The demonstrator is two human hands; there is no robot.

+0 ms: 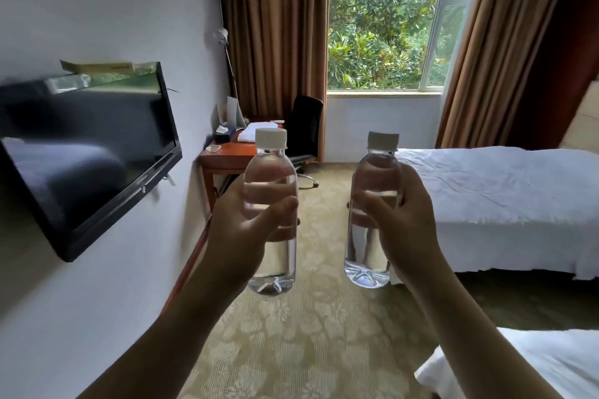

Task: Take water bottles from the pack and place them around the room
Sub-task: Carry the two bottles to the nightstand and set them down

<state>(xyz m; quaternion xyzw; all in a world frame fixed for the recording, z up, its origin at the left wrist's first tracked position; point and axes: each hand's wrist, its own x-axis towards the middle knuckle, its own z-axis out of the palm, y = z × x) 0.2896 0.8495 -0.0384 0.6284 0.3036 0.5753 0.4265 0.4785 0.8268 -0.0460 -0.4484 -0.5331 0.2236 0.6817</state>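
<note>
I hold two clear water bottles with white caps upright in front of me, above the carpet. My left hand (241,230) grips the left bottle (271,172) around its middle, thumb across the front. My right hand (405,223) grips the right bottle (372,266) the same way, fingers wrapped behind it. Both bottles are full and label-free. The bottle pack is not in view.
A black TV (87,152) hangs on the left wall. Ahead stand a wooden desk (227,155) with a towel and tissue box, and a black chair (304,126). One white bed (496,197) lies to the right, another bed corner (534,363) at lower right. Patterned carpet (308,334) runs between.
</note>
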